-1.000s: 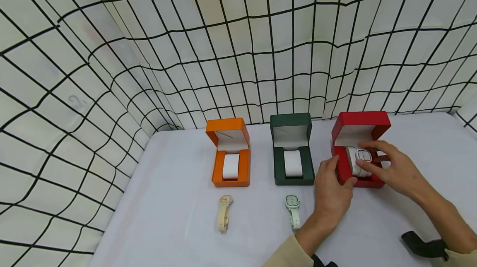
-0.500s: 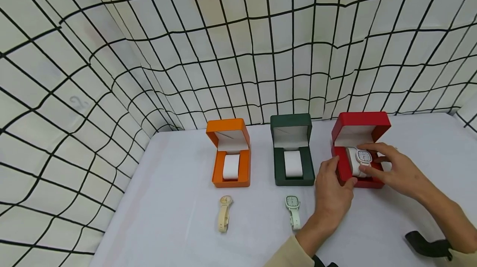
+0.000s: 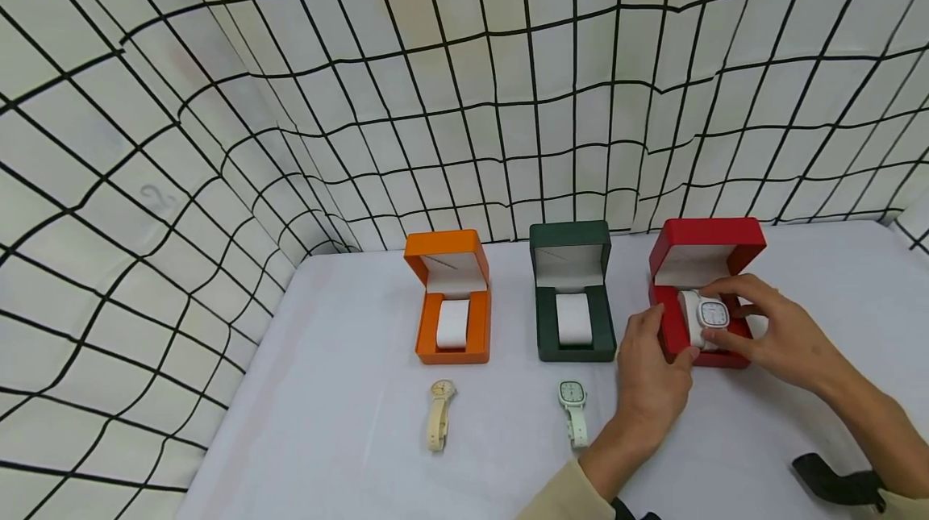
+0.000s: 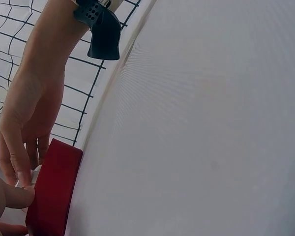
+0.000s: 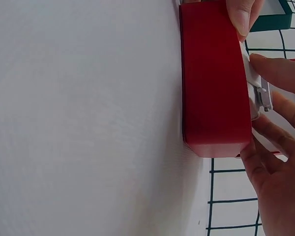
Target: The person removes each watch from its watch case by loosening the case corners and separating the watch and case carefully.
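Observation:
In the head view, a white watch (image 3: 714, 313) with a square face sits on a white cushion (image 3: 690, 318) in the open red watch box (image 3: 673, 325). My right hand (image 3: 780, 334) pinches this watch between thumb and fingers. Steadying the same box, my left hand (image 3: 651, 379) grips its front left corner, fingers along the side and thumb at the front. The right wrist view shows the red box's front wall (image 5: 214, 81), with the watch's edge (image 5: 263, 96) beyond it near my right thumb. Seen from the left wrist, the fingers partly hide the watch.
An orange watch box (image 3: 427, 334) and a green watch box (image 3: 545, 326) stand open to the left, each with a white cushion. In front lie a cream watch (image 3: 437, 415) and a pale green watch (image 3: 573, 413) on the white table (image 3: 327, 423). Black netting (image 3: 501, 101) rises behind.
The watch face has shifted slightly toward the front of the red box. My right thumb has slid down from the watch's left side to its lower edge. My left hand keeps its grip.

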`<state>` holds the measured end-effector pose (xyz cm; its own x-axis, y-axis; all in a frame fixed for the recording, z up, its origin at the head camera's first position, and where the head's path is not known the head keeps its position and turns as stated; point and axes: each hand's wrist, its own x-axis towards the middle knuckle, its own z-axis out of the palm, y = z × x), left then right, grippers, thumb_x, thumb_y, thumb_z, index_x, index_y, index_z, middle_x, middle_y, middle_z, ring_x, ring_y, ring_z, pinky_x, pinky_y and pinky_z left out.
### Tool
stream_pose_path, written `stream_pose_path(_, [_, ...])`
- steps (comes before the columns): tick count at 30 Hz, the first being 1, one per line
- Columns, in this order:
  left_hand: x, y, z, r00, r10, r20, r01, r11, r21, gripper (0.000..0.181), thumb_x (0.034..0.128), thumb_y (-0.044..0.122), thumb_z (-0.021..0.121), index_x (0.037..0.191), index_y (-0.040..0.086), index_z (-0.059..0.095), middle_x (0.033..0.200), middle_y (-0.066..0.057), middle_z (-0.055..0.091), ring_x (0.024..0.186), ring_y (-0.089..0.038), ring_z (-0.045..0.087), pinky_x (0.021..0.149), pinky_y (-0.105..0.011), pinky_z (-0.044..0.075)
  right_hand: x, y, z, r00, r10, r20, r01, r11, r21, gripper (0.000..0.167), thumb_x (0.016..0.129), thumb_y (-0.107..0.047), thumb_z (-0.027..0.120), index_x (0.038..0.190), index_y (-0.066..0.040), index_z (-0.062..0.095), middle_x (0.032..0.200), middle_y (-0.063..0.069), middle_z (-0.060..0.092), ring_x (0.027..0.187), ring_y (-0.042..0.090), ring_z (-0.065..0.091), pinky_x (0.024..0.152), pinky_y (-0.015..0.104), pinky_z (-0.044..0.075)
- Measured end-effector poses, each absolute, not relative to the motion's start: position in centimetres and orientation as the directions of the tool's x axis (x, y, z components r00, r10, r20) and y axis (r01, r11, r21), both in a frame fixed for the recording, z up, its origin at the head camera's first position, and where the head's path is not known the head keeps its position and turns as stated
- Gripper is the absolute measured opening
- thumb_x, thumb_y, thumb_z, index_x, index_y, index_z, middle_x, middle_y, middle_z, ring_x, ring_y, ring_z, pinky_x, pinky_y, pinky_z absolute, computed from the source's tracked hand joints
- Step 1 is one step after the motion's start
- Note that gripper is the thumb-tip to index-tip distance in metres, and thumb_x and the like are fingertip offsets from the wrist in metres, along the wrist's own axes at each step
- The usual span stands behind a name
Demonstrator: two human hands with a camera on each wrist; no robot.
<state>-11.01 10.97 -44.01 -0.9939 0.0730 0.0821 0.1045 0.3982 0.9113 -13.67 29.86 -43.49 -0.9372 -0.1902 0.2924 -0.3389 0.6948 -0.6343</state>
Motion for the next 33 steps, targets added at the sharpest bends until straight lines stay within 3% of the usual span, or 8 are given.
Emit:
stream_pose_path(8, [-10.97, 10.93, -43.85, -0.994, 0.079, 0.071, 0.097, 0.407, 0.908, 0.063, 0.0903, 0.012, 0.081, 0.148, 0.013, 0.054, 0.138, 0.005, 0.059, 0.126, -0.002, 0.054, 0.09, -0.017, 0.057, -13.67, 29.7, -43.39, -0.922, -0.2, 0.332, -0.374, 0.687, -0.623, 0.063, 0.073, -0.009, 0.092, 0.13, -0.015, 0.064, 0.124, 0.006, 0.06, 0.108, -0.013, 0.042, 0.086, -0.005, 0.036])
stream_pose_path(18, [-10.87, 10.99, -43.88, -0.993, 0.091, 0.074, 0.106, 0.426, 0.898, 0.064, 0.0914, 0.014, 0.08, 0.149, 0.014, 0.052, 0.139, 0.006, 0.058, 0.127, -0.002, 0.054, 0.092, -0.017, 0.057, -13.59, 29.81, -43.61, -0.915, -0.186, 0.359, -0.385, 0.669, -0.636, 0.063, 0.074, -0.004, 0.091, 0.13, -0.015, 0.064, 0.12, -0.014, 0.055, 0.104, -0.013, 0.046, 0.088, -0.006, 0.036])
stream_pose_path(33, [-10.78, 10.87, -43.55, -0.992, 0.109, 0.063, 0.105, 0.441, 0.891, 0.065, 0.093, 0.015, 0.079, 0.151, 0.015, 0.05, 0.142, 0.006, 0.057, 0.128, -0.002, 0.054, 0.094, -0.017, 0.057, -13.41, 29.57, -43.15, -0.916, -0.163, 0.367, -0.382, 0.635, -0.671, 0.068, 0.074, 0.0, 0.09, 0.134, -0.01, 0.06, 0.123, -0.016, 0.053, 0.108, -0.015, 0.046, 0.088, -0.007, 0.037])
